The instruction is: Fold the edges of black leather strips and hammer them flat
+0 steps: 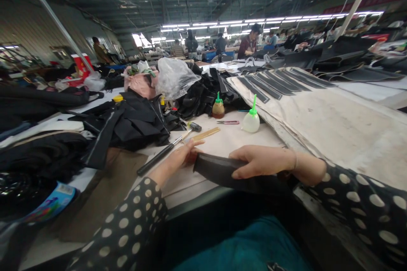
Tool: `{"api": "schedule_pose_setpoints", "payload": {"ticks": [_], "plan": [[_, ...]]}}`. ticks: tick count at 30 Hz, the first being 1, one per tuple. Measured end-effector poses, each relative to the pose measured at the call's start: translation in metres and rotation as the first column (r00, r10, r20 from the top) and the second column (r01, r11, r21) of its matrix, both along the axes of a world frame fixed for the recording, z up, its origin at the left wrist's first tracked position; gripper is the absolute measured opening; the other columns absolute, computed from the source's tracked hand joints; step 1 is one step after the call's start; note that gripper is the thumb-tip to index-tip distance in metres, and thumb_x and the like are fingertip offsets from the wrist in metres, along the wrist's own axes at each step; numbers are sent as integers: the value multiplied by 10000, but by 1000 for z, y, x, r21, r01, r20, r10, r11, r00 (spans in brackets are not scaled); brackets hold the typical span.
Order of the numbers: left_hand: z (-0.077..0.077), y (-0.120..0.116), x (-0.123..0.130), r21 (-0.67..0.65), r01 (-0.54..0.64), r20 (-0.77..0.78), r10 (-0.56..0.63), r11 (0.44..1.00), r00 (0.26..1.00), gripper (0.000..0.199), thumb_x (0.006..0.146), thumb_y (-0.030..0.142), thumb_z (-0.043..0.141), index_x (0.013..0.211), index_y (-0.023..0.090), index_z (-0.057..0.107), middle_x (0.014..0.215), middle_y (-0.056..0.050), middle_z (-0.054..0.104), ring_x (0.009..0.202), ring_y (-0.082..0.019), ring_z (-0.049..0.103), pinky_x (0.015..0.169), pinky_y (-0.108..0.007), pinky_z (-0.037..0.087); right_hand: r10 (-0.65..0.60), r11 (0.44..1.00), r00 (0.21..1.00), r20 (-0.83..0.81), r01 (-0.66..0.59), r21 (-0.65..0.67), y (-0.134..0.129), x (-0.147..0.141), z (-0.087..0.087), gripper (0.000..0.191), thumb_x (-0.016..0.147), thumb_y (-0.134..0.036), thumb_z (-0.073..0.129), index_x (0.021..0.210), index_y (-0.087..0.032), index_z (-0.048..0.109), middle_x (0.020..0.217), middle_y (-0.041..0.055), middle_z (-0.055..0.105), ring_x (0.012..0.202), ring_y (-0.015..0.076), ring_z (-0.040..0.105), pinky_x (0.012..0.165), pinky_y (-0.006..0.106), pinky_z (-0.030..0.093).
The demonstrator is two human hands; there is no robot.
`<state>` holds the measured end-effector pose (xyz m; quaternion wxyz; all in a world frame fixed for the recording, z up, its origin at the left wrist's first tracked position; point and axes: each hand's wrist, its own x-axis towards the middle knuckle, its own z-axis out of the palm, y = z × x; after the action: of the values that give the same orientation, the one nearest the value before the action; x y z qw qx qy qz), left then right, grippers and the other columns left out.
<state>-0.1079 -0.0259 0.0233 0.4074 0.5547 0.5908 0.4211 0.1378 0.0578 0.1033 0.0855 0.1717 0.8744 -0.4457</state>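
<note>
My right hand (262, 161) is closed on a dark strip of leather-like material (218, 170), thumb on the near face and fingers over the top edge. The strip hangs over the table's near edge, curving down to the right. At its left end is my left hand (189, 152), its fingers slightly apart; whether they touch the strip I cannot tell. Just beyond that hand lie a hammer (168, 148) with a black grip and a yellowish flat stick (206, 134). Farther back are small pink-handled snips (228, 122).
Two squeeze bottles, one with brown liquid (218, 108) and one whitish (251, 121), stand upright on the table. Black cut pieces (133, 116) pile up at left. Dark strips (270, 82) lie in a row on pale cloth (346, 118) at right. A person (249, 43) works farther back.
</note>
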Motion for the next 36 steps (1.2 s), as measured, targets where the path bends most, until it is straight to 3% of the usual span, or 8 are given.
{"api": "schedule_pose_setpoints", "payload": {"ticks": [3,6,10,13,19,27,32,36], "plan": [[6,-13,-4,-96,76,175,-59,992,983,525,832,564,413,1170,193,570,1086,-86,627,979,-221,572,832,-336,443,58,996,997,51,-61,70,9,-3,-5,250,744,-341,570,871,-127,590,750,-8,581,667,123,525,579,201,403],[19,-24,-7,-123,69,63,-62,990,996,440,733,446,630,1102,207,616,1130,-56,603,1027,-214,537,880,-312,412,104,982,987,121,-121,143,29,-14,-7,298,739,-366,582,922,-132,607,820,15,612,730,148,551,633,224,412],[27,-30,-13,-159,-50,71,62,986,996,504,803,522,483,1158,175,570,994,-70,622,870,-189,573,760,-321,458,105,968,960,261,-159,196,45,-39,-5,348,718,-396,603,989,-179,609,853,18,620,712,164,561,585,240,416],[21,-32,-24,-157,-55,-68,44,986,997,458,766,463,545,1129,186,585,1038,-56,618,922,-199,561,791,-320,447,98,957,951,295,-171,234,46,-59,-8,358,729,-399,594,1030,-205,600,894,23,625,729,176,571,588,254,423],[-2,-29,-41,-144,-147,-385,81,979,919,357,679,313,583,993,148,625,911,-44,650,830,-204,581,769,-324,446,138,841,985,104,-172,512,37,-94,-41,321,729,-235,596,1041,-164,616,1029,79,621,905,218,558,738,283,408],[-4,-24,-44,-108,-146,-551,63,983,832,312,681,274,563,961,151,629,781,-23,631,724,-177,573,662,-278,450,227,844,941,-251,-61,534,13,-137,-76,242,778,-115,525,989,-135,643,930,71,642,842,177,555,724,258,393],[-1,-22,-57,-64,-120,-672,46,991,739,253,758,236,487,927,177,666,945,-43,665,913,-189,592,836,-287,432,203,844,936,-289,-17,536,15,-141,-88,237,758,-95,536,960,-137,653,908,68,647,836,179,557,739,270,397],[-3,-16,-60,-67,-89,-746,9,994,666,221,753,211,509,890,188,680,856,-33,665,841,-183,600,757,-272,444,185,855,939,-291,-8,519,14,-141,-89,248,752,-85,531,956,-145,656,911,63,649,837,176,561,747,267,399]]}}
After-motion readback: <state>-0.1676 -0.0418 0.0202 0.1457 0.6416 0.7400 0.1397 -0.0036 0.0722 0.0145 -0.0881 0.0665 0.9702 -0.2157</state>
